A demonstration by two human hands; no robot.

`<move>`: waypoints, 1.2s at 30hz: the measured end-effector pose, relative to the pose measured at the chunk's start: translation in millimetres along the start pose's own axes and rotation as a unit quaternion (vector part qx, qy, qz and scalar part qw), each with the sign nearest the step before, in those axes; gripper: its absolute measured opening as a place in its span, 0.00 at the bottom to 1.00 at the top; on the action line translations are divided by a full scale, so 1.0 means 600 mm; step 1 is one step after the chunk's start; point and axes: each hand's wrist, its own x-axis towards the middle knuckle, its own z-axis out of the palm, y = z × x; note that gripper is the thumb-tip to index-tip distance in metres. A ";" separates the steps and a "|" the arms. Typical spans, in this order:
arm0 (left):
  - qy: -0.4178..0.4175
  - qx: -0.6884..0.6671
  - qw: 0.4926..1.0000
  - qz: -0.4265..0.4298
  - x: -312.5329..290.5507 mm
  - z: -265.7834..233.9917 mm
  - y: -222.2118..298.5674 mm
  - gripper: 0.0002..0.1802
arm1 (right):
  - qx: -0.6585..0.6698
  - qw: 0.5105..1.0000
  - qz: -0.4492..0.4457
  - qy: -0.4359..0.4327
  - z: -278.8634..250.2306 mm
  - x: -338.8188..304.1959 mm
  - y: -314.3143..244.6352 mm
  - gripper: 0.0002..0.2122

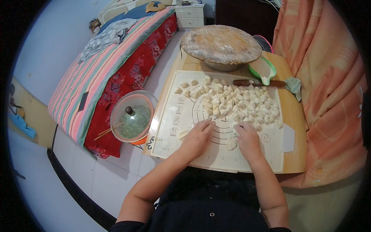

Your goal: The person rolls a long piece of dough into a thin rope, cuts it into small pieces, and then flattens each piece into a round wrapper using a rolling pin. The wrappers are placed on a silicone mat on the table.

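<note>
Many small floury dough pieces lie heaped on a pale printed kneading mat. My left hand rests on the mat at the near left of the heap, fingers stretched out. Beside its wrist lies a pale dough strip, partly covered by the hand. My right hand is at the heap's near edge, fingers bent and apart, its fingertips close to the dough. Just left of it sits a flattened dough lump. No held object shows in either hand.
Behind the heap lie a dark rolling pin and a green-rimmed scoop. A round floured tray covers a basin. A white scraper is at right. Left of the table stands a glass-lidded bowl of chopped greens with chopsticks.
</note>
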 end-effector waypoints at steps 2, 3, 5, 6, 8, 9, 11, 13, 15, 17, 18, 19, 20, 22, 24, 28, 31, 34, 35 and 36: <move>-0.008 0.017 1.000 0.014 -0.010 0.012 0.005 0.27 | -0.034 0.999 -0.033 -0.018 0.003 -0.002 0.000 0.20; -0.016 0.045 0.999 0.026 -0.014 0.018 0.012 0.29 | -0.050 0.997 -0.051 -0.021 0.012 -0.010 0.007 0.21; -0.032 0.075 0.996 0.031 -0.019 0.024 0.025 0.35 | -0.085 0.994 -0.056 -0.042 0.022 -0.029 0.005 0.22; -0.033 0.080 0.996 0.019 -0.022 0.023 0.031 0.36 | -0.105 0.992 -0.043 -0.060 0.024 -0.042 -0.003 0.24; -0.034 0.090 0.995 -0.005 -0.022 0.018 0.042 0.38 | -0.122 0.987 -0.028 -0.097 0.015 -0.054 -0.015 0.26; -0.029 0.089 0.996 -0.011 -0.020 0.021 0.041 0.39 | -0.118 0.986 -0.025 -0.116 0.005 -0.057 -0.022 0.28; -0.024 0.090 0.995 -0.022 -0.023 0.029 0.040 0.40 | -0.122 0.983 -0.025 -0.134 0.003 -0.058 -0.033 0.30; -0.037 0.087 0.995 -0.023 -0.013 0.028 0.037 0.36 | -0.144 0.980 -0.037 -0.128 0.001 -0.039 -0.041 0.32; -0.083 0.040 0.995 -0.022 0.002 0.008 0.026 0.31 | -0.121 0.981 -0.038 -0.148 -0.008 -0.043 -0.038 0.30; -0.163 -0.046 0.985 -0.022 0.009 -0.031 0.001 0.25 | -0.025 0.985 0.010 -0.170 -0.022 -0.039 -0.028 0.27; -0.141 -0.121 0.977 -0.103 0.016 -0.039 -0.007 0.23 | 0.060 0.980 0.059 -0.183 -0.035 -0.033 -0.025 0.25; -0.120 -0.197 0.956 -0.180 0.023 -0.045 -0.014 0.21 | 0.145 0.964 0.111 -0.193 -0.043 -0.028 -0.025 0.22; -0.099 -0.271 0.923 -0.255 0.032 -0.047 -0.021 0.18 | 0.130 0.978 0.087 -0.140 -0.041 -0.019 -0.028 0.20; 0.027 -0.107 0.988 -0.109 0.056 -0.036 -0.037 0.18 | 0.097 0.994 0.038 -0.034 -0.029 0.012 -0.040 0.14; 0.099 -0.050 0.992 -0.065 0.079 -0.019 -0.036 0.19 | 0.064 0.996 -0.050 0.021 0.009 0.062 -0.043 0.12; 0.106 0.007 0.990 -0.092 0.087 0.011 -0.067 0.18 | -0.055 0.982 -0.173 0.043 0.079 0.115 -0.045 0.12; 0.089 0.066 0.988 -0.109 0.062 -0.014 -0.071 0.15 | -0.064 0.995 -0.067 -0.043 0.071 0.105 -0.048 0.13; 0.094 0.096 0.989 -0.057 0.051 -0.027 -0.070 0.12 | -0.015 0.998 -0.007 -0.052 0.052 0.098 -0.045 0.15; 0.101 0.084 0.990 -0.049 0.052 -0.027 -0.067 0.12 | -0.004 0.999 -0.013 -0.051 0.051 0.096 -0.042 0.15; 0.107 0.073 0.991 -0.040 0.055 -0.026 -0.064 0.12 | 0.008 0.999 -0.018 -0.050 0.051 0.092 -0.039 0.16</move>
